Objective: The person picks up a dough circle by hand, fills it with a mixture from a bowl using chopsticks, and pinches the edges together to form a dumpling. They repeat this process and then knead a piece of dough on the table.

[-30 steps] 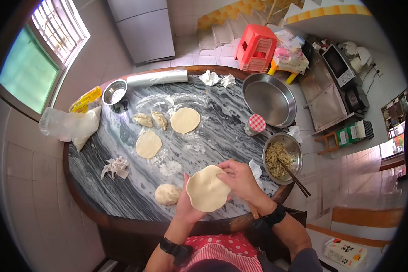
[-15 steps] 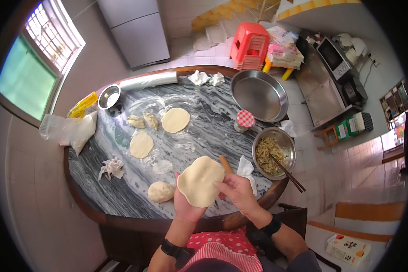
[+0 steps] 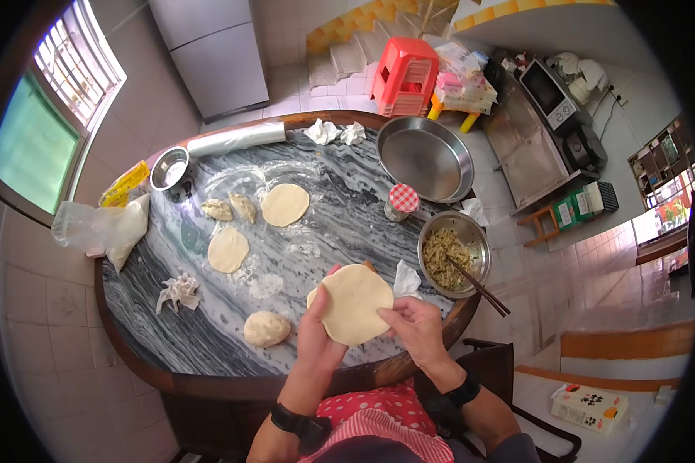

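Between my two hands, above the front of the table, I hold a round flat dough wrapper (image 3: 354, 304). My left hand (image 3: 318, 332) supports it from beneath, its thumb pressed over the left edge. Thumb and fingers of my right hand (image 3: 414, 322) pinch the right edge. A ball of dough (image 3: 267, 329) rests on the marble just left of my left hand. Two more flat rounds, a larger one (image 3: 286, 204) and a smaller one (image 3: 228, 249), lie further back beside two small dough pieces (image 3: 229, 208). Most of the rolling pin (image 3: 370, 266) is hidden behind the wrapper.
A steel bowl of chopped filling (image 3: 479, 241) with chopsticks stands at the right edge. Behind it are a jar with checked lid (image 3: 403, 198) and a wide metal pan (image 3: 425, 159). Flour bag (image 3: 127, 231), small steel bowl (image 3: 169, 168) and plastic-wrap roll (image 3: 236, 140) line the back left.
My left thumb has come over onto the wrapper's left edge. The wrapper now looks rounder and flatter, its wavy lower edge gone. The camera view has shifted slightly.
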The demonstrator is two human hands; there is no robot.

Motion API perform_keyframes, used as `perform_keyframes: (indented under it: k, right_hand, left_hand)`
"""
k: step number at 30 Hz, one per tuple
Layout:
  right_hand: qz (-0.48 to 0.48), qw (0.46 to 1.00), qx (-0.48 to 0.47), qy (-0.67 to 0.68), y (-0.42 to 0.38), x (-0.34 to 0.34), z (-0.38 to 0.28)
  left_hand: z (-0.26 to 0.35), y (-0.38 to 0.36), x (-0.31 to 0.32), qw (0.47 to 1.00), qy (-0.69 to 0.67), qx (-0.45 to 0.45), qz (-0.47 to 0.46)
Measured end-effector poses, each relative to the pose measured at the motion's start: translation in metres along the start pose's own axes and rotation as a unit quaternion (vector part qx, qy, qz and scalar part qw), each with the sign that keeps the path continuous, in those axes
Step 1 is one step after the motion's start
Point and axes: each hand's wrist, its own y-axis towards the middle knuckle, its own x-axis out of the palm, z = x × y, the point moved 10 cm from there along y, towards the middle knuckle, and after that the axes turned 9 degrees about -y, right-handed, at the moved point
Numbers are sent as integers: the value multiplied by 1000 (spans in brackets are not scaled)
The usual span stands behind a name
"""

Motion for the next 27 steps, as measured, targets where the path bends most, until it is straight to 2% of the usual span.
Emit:
perform_keyframes:
  k: [2,5,8,10,11,13,14,15,17,21,22,23,27]
  right_hand:
    - [7,1000,-4,-7,-4,-6,-1]
    - [-11,999,50,15,-8,-8,11]
    - [-23,998,26,47,-6,-4,6]
    - [-6,996,-40,76,5,-8,-20]
    - [-2,996,-38,77,12,-12,-23]
    - [-73,994,-55,-61,27,-7,-33]
    - [-110,988,-40,-101,29,1,-38]
    - [-108,989,-35,-99,32,3,-41]
    - [-168,965,-18,-201,32,17,-35]
    - [-148,973,-27,-176,31,15,-21]
    - [-113,980,-45,-158,32,11,-24]
    - [-77,985,-62,-139,33,6,-27]
    - [-73,984,-36,-161,30,-10,-20]
  left_hand:
    - [1,4,-6,999,-34,-9,11]
    - [3,7,-7,996,-88,-27,-1]
    - [1,8,-4,994,-87,-67,-10]
    - [-16,4,-1,979,-115,-168,-16]
    - [-17,2,0,978,-114,-173,-14]
    - [-21,-3,5,981,-48,-183,-38]
    - [-22,-3,5,980,-49,-187,-36]
    - [-27,-5,7,976,-47,-208,-50]
    - [-31,-7,9,970,-45,-231,-64]
    - [-39,-8,-3,968,21,-247,-34]
    - [-43,-9,-7,964,39,-261,-18]
    - [-44,-9,-9,965,39,-260,-17]
    - [-55,-11,10,959,-26,-277,-47]
